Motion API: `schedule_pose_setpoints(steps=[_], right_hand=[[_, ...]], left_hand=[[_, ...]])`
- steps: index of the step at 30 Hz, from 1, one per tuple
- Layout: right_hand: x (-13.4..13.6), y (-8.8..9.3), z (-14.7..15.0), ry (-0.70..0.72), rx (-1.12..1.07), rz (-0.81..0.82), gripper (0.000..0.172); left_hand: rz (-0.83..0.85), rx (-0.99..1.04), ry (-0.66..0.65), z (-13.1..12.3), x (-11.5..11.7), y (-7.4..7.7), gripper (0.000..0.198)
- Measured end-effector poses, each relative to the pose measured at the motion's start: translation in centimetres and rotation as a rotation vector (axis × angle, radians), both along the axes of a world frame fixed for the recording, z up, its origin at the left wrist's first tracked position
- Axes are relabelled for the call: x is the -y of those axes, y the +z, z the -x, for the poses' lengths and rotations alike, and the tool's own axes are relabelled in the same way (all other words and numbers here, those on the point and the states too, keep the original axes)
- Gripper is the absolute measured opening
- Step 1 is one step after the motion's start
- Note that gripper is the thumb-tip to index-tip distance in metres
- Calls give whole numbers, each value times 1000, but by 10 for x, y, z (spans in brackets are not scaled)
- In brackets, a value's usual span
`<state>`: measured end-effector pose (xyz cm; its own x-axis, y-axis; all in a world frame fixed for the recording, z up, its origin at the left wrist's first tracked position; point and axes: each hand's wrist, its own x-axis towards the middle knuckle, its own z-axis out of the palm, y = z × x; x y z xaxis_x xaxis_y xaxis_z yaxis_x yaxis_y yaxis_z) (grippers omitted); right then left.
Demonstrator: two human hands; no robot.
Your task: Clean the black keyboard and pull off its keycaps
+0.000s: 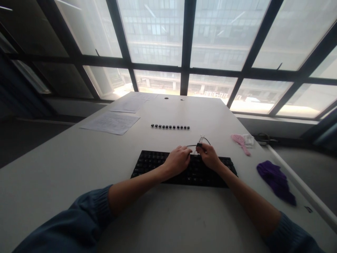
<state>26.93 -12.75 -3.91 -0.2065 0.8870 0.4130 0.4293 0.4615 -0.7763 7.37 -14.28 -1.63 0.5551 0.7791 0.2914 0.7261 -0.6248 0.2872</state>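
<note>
A black keyboard (205,177) lies across the near part of the white table. Over its upper right half, my right hand (209,156) pinches a wire keycap puller (202,138); thin wire prongs stick up above the fingertips, and a small black block (199,144) sits at the thumb and forefinger. My left hand (179,159) rests over the middle of the keyboard, fingers curled together, its tips close to the right hand. Whatever those fingers may hold is hidden. Beyond the keyboard, several small black keycaps (170,127) stand in a straight row. A black cable (191,145) curves behind the hands.
Paper sheets (112,123) lie on the left of the white table (79,165). At the right are a pink hairbrush (240,140), a clear plastic wrapper (249,140) and a purple cloth (275,179) near the table edge. Large windows (158,35) stand behind the table.
</note>
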Motion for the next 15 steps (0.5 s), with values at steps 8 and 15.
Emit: schedule_pose_setpoints(steps=[8,15], right_hand=[[-1,1,0,-13,13,-62,22],[-2,1,0,-29,-7,-13,23]], left_hand=[[-12,55,0,1,1,-6,28],[-14,79,-19,1,1,-7,30]])
